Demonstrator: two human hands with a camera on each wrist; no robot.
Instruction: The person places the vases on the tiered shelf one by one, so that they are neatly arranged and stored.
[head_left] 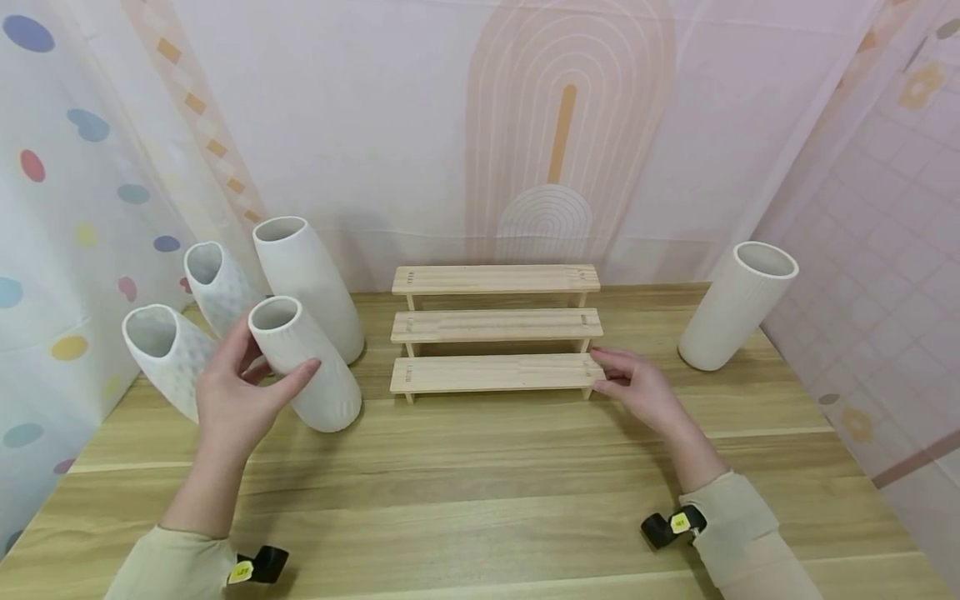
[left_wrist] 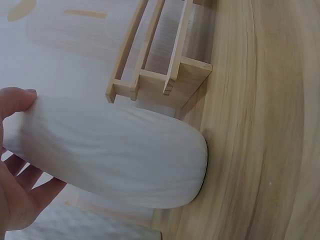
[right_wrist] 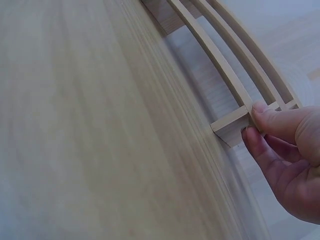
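Table [head_left: 480, 508], wood, carries everything. Shelf [head_left: 495, 372] stands toward its back edge, three steps rising away from the person, so every step is reachable from the front. The steps look bare.

Tall vase [head_left: 307, 287]: left of the shelf, upright, behind the held one. Lone vase [head_left: 735, 308]: right of the shelf, upright, well apart, likely to keep that side uncrowded. Ribbed vase [head_left: 318, 379]: left of the shelf, near its front step, base seemingly on the table. Two dimpled vases, front one [head_left: 171, 354] and rear one [head_left: 225, 287], farthest left of the shelf, bunched with the others, probably to leave the shelf front free.

Left hand [head_left: 238, 396] grips the ribbed vase just under the rim, thumb on the shelf side, fingers opposite; the narrow neck is probably the easiest part to get round. Right hand [head_left: 643, 390] pinches the right end of the shelf's front step, thumb above, fingers below, presumably to steady the light frame.
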